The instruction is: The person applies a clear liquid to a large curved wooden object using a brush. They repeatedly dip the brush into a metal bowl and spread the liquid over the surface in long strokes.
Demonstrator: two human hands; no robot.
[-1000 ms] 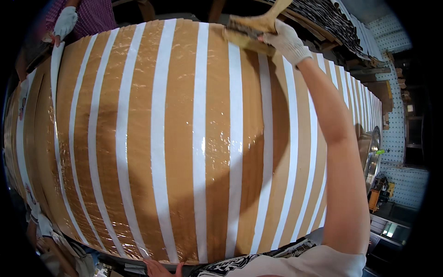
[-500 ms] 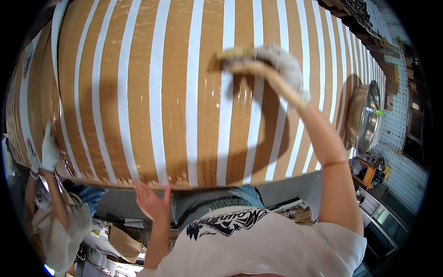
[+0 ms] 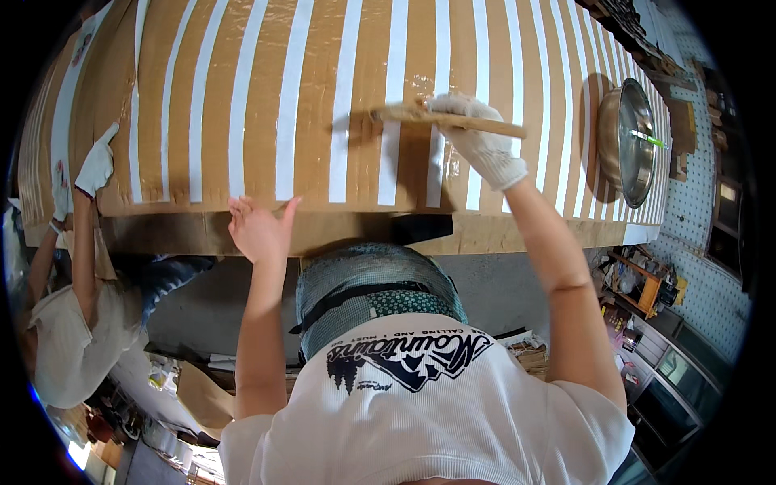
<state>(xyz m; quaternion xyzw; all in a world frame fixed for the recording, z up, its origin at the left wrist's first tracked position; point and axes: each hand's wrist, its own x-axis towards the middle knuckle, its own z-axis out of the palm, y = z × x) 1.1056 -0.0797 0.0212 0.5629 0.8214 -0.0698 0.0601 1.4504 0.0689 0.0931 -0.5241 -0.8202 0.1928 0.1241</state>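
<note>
My right hand (image 3: 477,137), in a white knit glove, grips a brush (image 3: 485,123) with a long wooden handle. The brush lies crosswise above a brown sheet (image 3: 319,145) marked with white stripes, its handle end toward the right. Whether the bristles touch the sheet I cannot tell. Around the brush the brown surface shines as if wet. My bare left hand (image 3: 263,230) is open at the sheet's near edge, fingertips against it and thumb spread to the right.
On the right of the sheet sits a metal basin (image 3: 608,145) with a green-ended stick across it. At the left, a co-worker's gloved hand (image 3: 95,166) rests near an overlapping strip edge. A dark rectangular shape (image 3: 422,229) shows along the table's near edge (image 3: 347,226).
My right hand has come nearer with the brush, whose handle now lies almost level. The left hand stays at the edge. The view has shifted, showing more of the table's near side.
</note>
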